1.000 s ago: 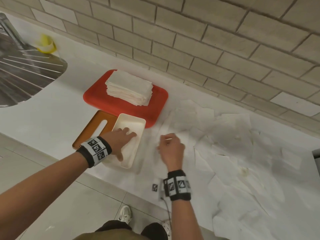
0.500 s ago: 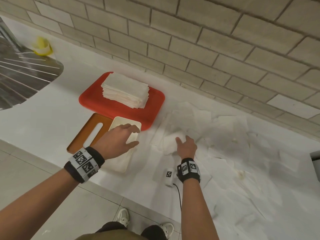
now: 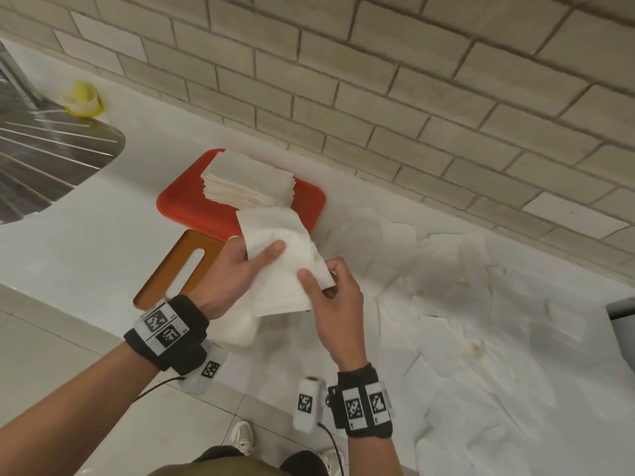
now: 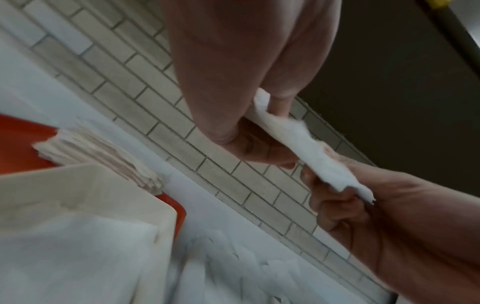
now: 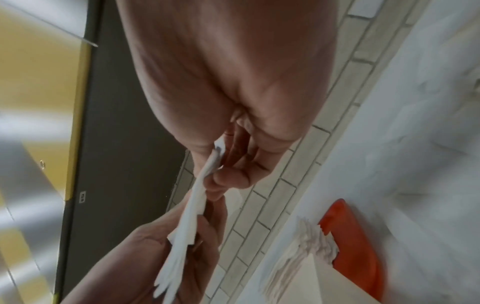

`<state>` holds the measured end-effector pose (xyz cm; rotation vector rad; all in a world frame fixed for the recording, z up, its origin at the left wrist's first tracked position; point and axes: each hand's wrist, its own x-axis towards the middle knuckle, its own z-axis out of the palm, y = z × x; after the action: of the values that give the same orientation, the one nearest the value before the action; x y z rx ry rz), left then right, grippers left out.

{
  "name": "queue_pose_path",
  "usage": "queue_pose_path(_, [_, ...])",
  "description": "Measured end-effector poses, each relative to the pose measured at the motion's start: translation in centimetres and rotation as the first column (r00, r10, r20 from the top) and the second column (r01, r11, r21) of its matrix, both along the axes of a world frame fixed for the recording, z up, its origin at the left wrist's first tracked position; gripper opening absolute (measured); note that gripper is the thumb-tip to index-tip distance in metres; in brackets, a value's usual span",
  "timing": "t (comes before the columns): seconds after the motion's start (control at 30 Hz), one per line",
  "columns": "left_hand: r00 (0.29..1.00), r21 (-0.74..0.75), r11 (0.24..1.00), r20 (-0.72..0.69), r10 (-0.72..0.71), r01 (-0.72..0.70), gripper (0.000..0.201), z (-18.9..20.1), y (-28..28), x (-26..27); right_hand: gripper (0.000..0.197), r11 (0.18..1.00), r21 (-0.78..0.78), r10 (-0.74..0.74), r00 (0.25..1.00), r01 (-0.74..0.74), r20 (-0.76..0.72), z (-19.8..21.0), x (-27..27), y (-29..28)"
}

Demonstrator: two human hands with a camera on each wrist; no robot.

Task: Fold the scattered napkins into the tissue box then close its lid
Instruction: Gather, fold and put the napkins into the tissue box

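Both hands hold one white napkin (image 3: 278, 269) in the air above the cream tissue box (image 3: 240, 329), which they largely hide. My left hand (image 3: 264, 259) pinches the napkin's left side, thumb on top. My right hand (image 3: 321, 280) pinches its right edge. In the left wrist view the napkin (image 4: 298, 144) stretches between the two hands, and the open box (image 4: 91, 185) below has white paper inside. The wooden lid (image 3: 185, 266) with a slot lies left of the box. Scattered napkins (image 3: 446, 304) cover the counter to the right.
A red tray (image 3: 185, 207) behind the box carries a stack of folded napkins (image 3: 247, 182). A steel sink drainer (image 3: 41, 159) and a yellow object (image 3: 82, 97) are at far left. The tiled wall (image 3: 378, 97) runs along the back. A grey object (image 3: 622, 307) sits at the right edge.
My right hand picked a napkin off the counter and lifted it. My left hand came off the box and took the napkin's other side.
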<state>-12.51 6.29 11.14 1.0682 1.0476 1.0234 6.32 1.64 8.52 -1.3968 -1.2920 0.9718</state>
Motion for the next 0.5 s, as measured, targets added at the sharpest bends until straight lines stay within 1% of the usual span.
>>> queue_pose_path(0.1, [0.997,0.024,0.999,-0.066,0.039,-0.037,0.033,-0.8,-0.2,-1.0,0.029,1.000,-0.003,0.001,0.997,-0.001,-0.077,-0.3,-0.6,-0.7])
queue_pose_path(0.2, [0.994,0.005,0.998,-0.087,0.068,-0.068,0.037,-1.6,-0.1,-2.4,0.033,0.999,-0.051,-0.011,0.982,0.002,-0.188,-0.6,-1.0,-1.0])
queue_pose_path(0.23, [0.993,-0.002,0.997,-0.090,0.080,-0.080,0.039,-1.8,0.0,-3.0,0.035,0.998,-0.068,-0.024,0.979,0.011,-0.204,-1.0,-1.1,-1.0])
queue_pose_path(0.33, [0.984,-0.015,0.988,-0.093,0.151,-0.153,0.040,-2.0,0.9,-4.6,0.044,0.992,-0.107,-0.076,0.986,0.061,-0.148,-2.0,-1.2,-0.9])
queue_pose_path(0.37, [0.980,-0.009,0.985,-0.096,0.173,-0.175,0.040,-2.2,1.4,-5.1,0.041,0.989,-0.123,-0.096,0.989,0.082,-0.113,-2.3,-1.2,-0.9])
queue_pose_path(0.4, [0.980,-0.007,0.985,-0.103,0.169,-0.170,0.044,-2.7,1.9,-5.7,0.035,0.985,-0.140,-0.113,0.991,0.101,-0.078,-2.6,-1.1,-0.9])
queue_pose_path(0.43, [0.982,-0.012,0.990,-0.129,0.139,-0.142,0.053,-3.4,2.4,-6.2,0.027,0.980,-0.156,-0.132,0.990,0.123,-0.053,-3.0,-1.0,-0.9])
queue_pose_path(0.5, [0.962,-0.094,0.995,-0.273,0.007,-0.034,0.074,-5.1,3.1,-7.0,0.017,0.972,-0.180,-0.164,0.986,0.154,-0.042,-3.3,-0.8,-1.1])
